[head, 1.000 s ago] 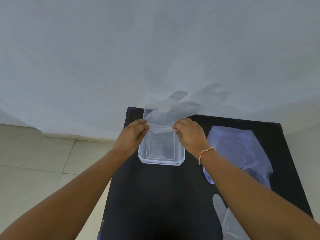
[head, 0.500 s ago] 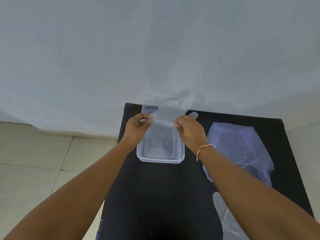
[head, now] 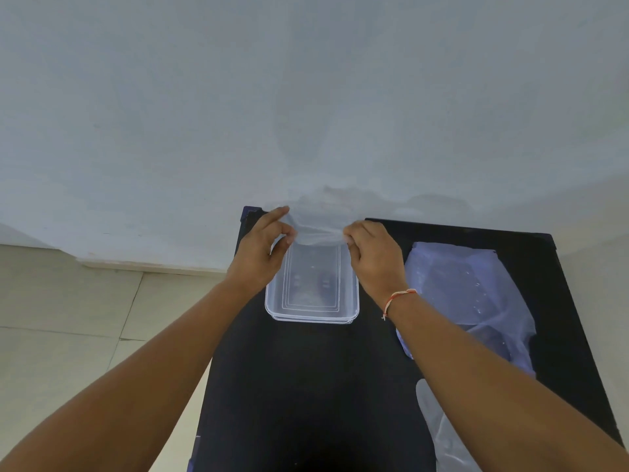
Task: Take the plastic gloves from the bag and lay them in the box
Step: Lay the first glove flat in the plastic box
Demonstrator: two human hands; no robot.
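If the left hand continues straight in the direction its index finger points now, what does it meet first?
The left hand points away from the person, its index finger already against the plastic glove it pinches. Past the glove and the black table edge, the wall probably comes next; depth is unclear.

A plain pale grey-blue plastered wall (head: 204, 97) fills the upper view, meeting a floor of large cream square tiles (head: 68, 318) at a low skirting ledge (head: 146, 265), with a matte black rectangular bench (head: 306, 386) standing against the wall in soft, even light.
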